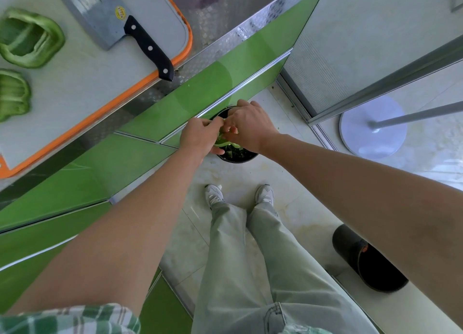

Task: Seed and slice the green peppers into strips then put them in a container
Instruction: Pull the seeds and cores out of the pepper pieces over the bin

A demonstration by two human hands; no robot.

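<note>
Both my hands are low, over a black bin [238, 158] on the floor beside the green cabinet. My left hand [198, 137] and my right hand [250, 127] together hold a green pepper piece [221, 142], fingers curled round it. Green scraps lie inside the bin. On the white cutting board [82, 78] with an orange rim, upper left, rest two seeded pepper pieces, one hollow [27, 38] and one at the left edge [12, 94]. A cleaver [107, 15] with a black handle lies on the board's far right side.
The steel counter edge [200, 55] runs diagonally above green cabinet doors [125, 163]. My legs and shoes [240, 196] stand on the pale tiled floor. A second dark bin [368, 261] lies at right. A white round stand base [373, 127] sits behind a glass door frame.
</note>
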